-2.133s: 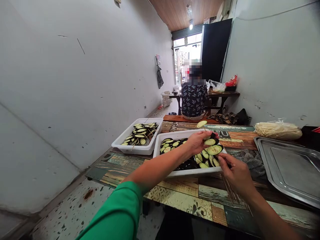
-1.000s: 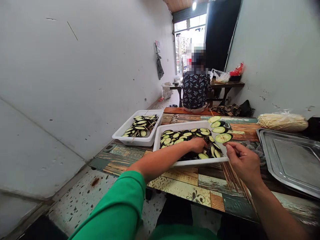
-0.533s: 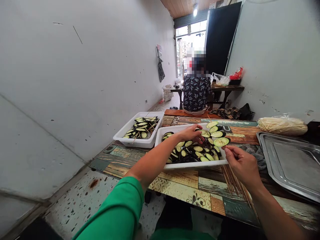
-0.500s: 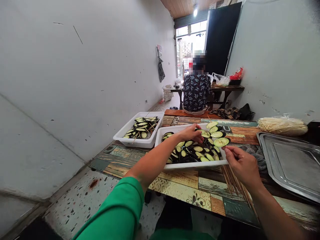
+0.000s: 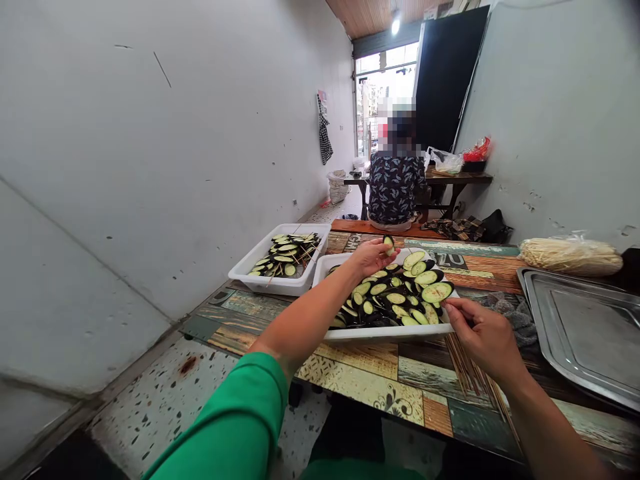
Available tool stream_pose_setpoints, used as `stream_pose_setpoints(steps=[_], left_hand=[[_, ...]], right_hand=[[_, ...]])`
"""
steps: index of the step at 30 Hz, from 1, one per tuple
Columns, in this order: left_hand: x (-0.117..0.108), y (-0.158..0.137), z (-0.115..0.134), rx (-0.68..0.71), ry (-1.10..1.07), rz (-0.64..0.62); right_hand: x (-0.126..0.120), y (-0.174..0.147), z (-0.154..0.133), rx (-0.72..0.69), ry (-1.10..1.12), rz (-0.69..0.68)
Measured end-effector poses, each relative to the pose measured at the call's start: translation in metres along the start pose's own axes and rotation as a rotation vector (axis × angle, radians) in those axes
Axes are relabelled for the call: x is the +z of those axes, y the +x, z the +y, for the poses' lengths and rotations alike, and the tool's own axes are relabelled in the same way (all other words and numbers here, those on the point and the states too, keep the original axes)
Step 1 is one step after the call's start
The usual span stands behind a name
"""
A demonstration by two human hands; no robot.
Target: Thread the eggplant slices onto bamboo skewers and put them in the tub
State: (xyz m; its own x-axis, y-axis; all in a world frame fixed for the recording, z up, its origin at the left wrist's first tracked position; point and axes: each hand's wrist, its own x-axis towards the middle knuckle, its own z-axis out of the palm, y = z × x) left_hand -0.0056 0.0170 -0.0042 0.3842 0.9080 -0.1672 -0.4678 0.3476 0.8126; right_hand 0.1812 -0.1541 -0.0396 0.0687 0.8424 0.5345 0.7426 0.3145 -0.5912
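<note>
Between the fingers of my left hand (image 5: 373,257) is an eggplant slice (image 5: 389,245), raised above the far side of a white tub (image 5: 385,332). Loose eggplant slices (image 5: 373,303) fill this tub. My right hand (image 5: 484,333) pinches the near end of a skewer at the tub's right corner. Several eggplant slices (image 5: 437,292) are threaded along that skewer, reaching away from me over the tub; most of the stick is hidden. Below my right hand, a bundle of bare wooden skewers (image 5: 467,367) lies on the table.
A second white tub (image 5: 273,283) with skewered eggplant stands at the left. On the right are metal trays (image 5: 590,327), a grey cloth (image 5: 510,310) and bagged pale noodle-like strands (image 5: 570,257). A person (image 5: 397,187) sits ahead, facing away.
My left hand has lifted out of the loose slices and moved slightly left, with one eggplant slice now in its fingers. The skewer in my right hand has dipped a little.
</note>
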Motion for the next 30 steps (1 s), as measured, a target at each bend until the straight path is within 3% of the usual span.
stream_pose_setpoints(steps=[5,15,30], left_hand=[[-0.0048,0.0059,0.0008,0.032,0.030,0.061],[0.0002,0.0030,0.0004,-0.005,-0.043,0.010],[0.0024,0.0039,-0.0039,0.152,-0.017,0.072]], right_hand=[[-0.0001,-0.0004,0.0015,-0.022,-0.015,-0.030],[0.0003,-0.0013,0.0023,-0.020,-0.056,-0.032],[-0.0007,-0.0017,0.0041,-0.012,-0.066,-0.052]])
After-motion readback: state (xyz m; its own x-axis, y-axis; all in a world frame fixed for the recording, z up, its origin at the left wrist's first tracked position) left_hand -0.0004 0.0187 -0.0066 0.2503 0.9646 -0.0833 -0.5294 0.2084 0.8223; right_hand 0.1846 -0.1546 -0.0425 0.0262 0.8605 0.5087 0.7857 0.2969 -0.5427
